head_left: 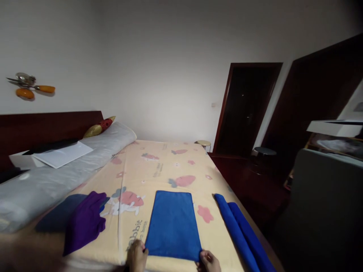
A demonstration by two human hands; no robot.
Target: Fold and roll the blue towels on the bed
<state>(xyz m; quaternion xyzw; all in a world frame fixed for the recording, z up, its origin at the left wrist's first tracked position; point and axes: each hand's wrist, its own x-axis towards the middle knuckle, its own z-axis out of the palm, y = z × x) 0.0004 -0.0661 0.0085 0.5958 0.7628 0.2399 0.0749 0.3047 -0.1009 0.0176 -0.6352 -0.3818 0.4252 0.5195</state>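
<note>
A blue cloth (174, 224) lies flat on the bed, its near edge toward me. My left hand (138, 256) pinches its near left corner, and my right hand (208, 261) pinches the near right corner between thumb and fingers. To the right of the cloth, two rolled blue cloths (241, 230) lie side by side along the bed's edge. On the left, a crumpled purple cloth (86, 219) rests partly over a dark blue-grey cloth (61, 213).
The bed (159, 166) has a yellow sheet with rabbit and carrot prints. A grey bolster-like roll (85, 155) lies along the headboard (51, 126), with white sheets (64, 154) on top. A dark panel (323, 211) stands at right; stools (265, 151) are near the door (246, 109).
</note>
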